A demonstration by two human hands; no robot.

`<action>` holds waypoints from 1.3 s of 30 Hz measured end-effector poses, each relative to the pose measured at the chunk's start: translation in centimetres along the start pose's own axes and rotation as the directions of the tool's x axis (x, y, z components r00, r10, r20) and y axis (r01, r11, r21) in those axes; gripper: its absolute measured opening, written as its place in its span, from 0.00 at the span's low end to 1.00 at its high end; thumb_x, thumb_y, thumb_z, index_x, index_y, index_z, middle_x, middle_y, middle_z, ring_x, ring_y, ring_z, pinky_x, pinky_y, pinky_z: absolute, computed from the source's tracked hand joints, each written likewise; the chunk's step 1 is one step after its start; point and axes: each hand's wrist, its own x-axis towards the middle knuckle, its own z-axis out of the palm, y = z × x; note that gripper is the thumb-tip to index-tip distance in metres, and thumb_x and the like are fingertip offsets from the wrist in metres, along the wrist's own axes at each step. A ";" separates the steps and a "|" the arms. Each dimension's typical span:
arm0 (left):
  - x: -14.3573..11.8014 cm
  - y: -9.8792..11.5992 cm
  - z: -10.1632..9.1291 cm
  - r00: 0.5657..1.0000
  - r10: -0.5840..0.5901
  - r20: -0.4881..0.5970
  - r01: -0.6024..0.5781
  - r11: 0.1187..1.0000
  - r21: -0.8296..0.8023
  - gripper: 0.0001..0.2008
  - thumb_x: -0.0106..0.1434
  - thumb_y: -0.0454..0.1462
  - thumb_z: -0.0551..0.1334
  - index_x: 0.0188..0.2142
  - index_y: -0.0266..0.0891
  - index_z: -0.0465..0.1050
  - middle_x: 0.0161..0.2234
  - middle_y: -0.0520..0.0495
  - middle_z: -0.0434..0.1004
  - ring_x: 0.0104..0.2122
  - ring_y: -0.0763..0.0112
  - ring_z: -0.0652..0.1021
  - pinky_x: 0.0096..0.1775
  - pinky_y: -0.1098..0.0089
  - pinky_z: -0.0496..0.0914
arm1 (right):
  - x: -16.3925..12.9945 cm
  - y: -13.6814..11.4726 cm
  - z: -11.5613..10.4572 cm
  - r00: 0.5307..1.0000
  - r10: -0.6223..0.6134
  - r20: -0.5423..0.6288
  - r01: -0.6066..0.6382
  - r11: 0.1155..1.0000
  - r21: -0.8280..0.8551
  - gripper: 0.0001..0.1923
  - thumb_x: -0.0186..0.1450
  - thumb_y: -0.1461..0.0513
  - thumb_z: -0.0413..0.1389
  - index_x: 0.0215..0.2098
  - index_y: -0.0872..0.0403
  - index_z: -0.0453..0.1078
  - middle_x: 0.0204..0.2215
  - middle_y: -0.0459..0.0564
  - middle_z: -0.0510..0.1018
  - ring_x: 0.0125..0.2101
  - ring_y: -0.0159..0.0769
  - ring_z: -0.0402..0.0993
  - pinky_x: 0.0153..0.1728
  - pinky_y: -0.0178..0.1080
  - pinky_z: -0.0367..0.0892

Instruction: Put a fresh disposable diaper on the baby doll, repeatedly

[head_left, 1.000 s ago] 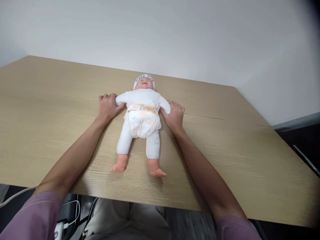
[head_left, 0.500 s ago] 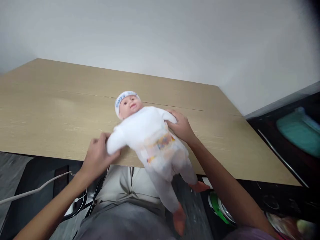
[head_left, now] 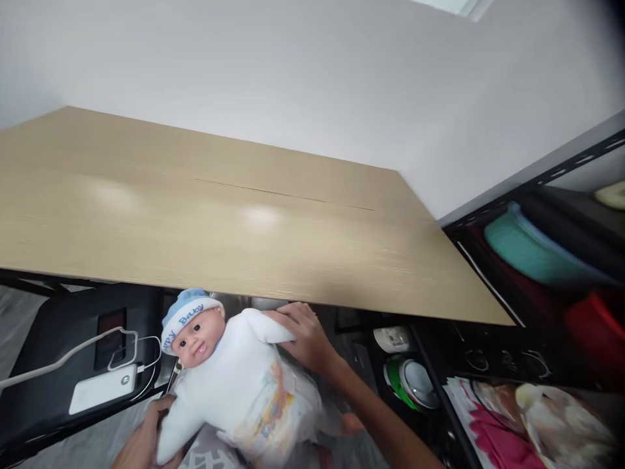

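A baby doll (head_left: 234, 391) in a white top, a printed diaper and a blue-and-white cap marked "Baby" lies tilted over my lap, just below the table's front edge. Its face is turned up toward me. My left hand (head_left: 153, 433) is closed round the doll's sleeve at the lower left, partly hidden behind it. At the other sleeve, my right hand (head_left: 305, 335) grips the doll's arm near the table edge. The legs are mostly hidden beneath the diaper; one orange foot shows at the right.
A wooden table (head_left: 170, 228) stretches ahead to a pale wall. On a black chair (head_left: 49, 345) at left lie a white power bank (head_left: 103, 389), a phone (head_left: 110, 339) and cables. Black shelving at right holds a teal container (head_left: 537, 247), a pink cloth (head_left: 502, 433) and a plastic bag (head_left: 561, 423).
Both hands have brought the doll from above the table down and left, toward my lap. The view has shifted, showing more of the shelving and the chair.
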 end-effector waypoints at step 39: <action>10.1 19.0 -3.0 0.614 0.425 0.665 -0.530 0.847 -0.052 0.07 0.71 0.33 0.64 0.47 0.44 0.75 0.46 0.47 0.76 0.52 0.59 0.75 0.55 0.65 0.70 | -1.7 -5.4 2.8 0.986 0.070 0.152 -0.112 0.951 0.289 0.10 0.78 0.63 0.62 0.56 0.50 0.78 0.53 0.52 0.83 0.56 0.44 0.78 0.60 0.45 0.71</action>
